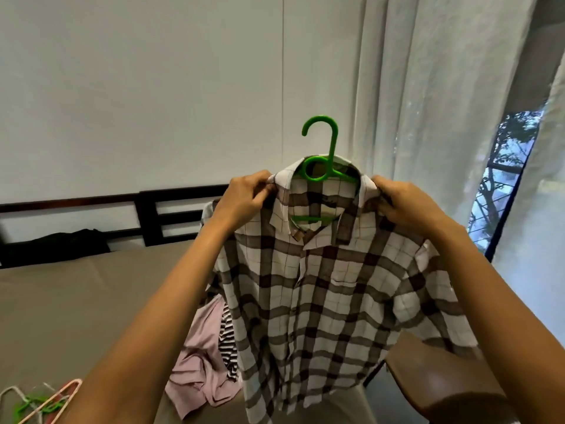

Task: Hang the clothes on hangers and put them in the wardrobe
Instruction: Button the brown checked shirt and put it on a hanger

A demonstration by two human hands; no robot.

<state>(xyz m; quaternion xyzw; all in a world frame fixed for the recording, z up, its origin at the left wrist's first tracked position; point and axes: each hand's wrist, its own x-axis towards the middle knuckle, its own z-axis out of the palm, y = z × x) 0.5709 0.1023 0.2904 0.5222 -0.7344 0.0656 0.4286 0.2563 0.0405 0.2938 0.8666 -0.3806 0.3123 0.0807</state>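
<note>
A brown and white checked shirt (330, 295) hangs in front of me on a green plastic hanger (324, 154), whose hook sticks up out of the collar. My left hand (247, 200) pinches the shirt's left shoulder beside the collar. My right hand (406, 203) grips the right shoulder in the same way. The hanger's arms are hidden inside the shirt. A pink garment (201, 356) and a striped one (227, 341) lie on the bed behind the shirt.
The bed (76, 301) with a beige sheet and a dark headboard (171, 209) spreads to the left. Spare hangers (39, 402) lie at its lower left corner. A brown chair (440, 381) stands lower right. White curtains (443, 102) and a window fill the right.
</note>
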